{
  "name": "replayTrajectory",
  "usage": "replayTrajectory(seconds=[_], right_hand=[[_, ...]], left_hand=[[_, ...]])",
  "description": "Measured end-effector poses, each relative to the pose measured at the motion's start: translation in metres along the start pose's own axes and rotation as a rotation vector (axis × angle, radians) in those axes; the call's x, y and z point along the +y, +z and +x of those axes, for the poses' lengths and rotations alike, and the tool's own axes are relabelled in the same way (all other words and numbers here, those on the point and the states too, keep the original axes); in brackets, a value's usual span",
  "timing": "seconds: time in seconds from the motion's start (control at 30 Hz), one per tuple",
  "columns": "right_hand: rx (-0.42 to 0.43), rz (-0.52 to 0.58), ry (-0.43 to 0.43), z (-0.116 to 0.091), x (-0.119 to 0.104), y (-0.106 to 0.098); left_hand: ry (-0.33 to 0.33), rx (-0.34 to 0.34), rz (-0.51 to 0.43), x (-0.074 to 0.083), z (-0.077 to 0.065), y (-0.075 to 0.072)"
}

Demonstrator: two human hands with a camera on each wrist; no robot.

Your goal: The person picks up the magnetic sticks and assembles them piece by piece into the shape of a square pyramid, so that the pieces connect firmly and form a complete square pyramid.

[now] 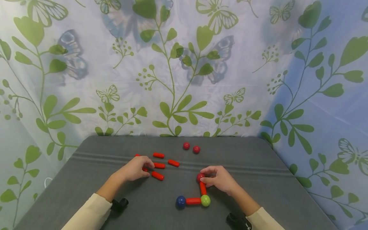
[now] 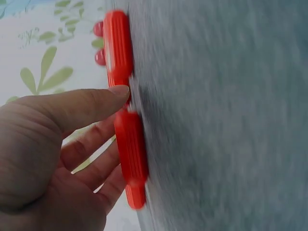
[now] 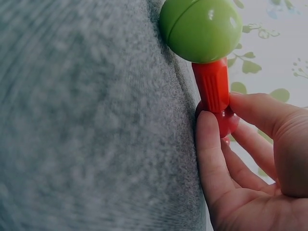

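Observation:
My left hand [image 1: 137, 168] reaches among several red rods [image 1: 158, 175] on the left half of the table. Its thumb and fingers are parted around one partly hidden red rod. In the left wrist view the thumb passes in front of the rods [image 2: 131, 149]; contact is unclear. My right hand [image 1: 219, 179] pinches a red ball [image 1: 199, 176] at the far end of a joined piece. From that ball a red rod [image 3: 211, 84] runs to a green ball [image 1: 205, 200]. A second red connecting rod [image 1: 193, 201] links the green ball to a blue ball [image 1: 181, 202].
Two loose red balls [image 1: 191, 147] lie near the back of the grey table [image 1: 244, 156]. Behind it hangs a curtain [image 1: 184, 76] with green leaves and butterflies. Black wrist devices [image 1: 119, 205] are by both sleeves.

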State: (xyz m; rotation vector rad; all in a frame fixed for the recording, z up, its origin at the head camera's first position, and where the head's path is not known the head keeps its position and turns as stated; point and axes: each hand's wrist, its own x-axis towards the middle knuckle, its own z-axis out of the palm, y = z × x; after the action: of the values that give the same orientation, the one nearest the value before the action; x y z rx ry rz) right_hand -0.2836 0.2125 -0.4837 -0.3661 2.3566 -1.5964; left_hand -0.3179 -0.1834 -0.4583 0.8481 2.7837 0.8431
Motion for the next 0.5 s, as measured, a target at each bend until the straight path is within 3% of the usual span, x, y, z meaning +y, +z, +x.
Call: replayTrajectory(seconds=[0.27, 0.5], right_hand=[[0.003, 0.002, 0.008, 0.001, 0.000, 0.000], [-0.004, 0.013, 0.013, 0.001, 0.001, 0.000]], left_hand=[[-0.024, -0.002, 0.000, -0.022, -0.003, -0.013], [-0.056, -0.037, -0.076, -0.036, -0.004, -0.018]])
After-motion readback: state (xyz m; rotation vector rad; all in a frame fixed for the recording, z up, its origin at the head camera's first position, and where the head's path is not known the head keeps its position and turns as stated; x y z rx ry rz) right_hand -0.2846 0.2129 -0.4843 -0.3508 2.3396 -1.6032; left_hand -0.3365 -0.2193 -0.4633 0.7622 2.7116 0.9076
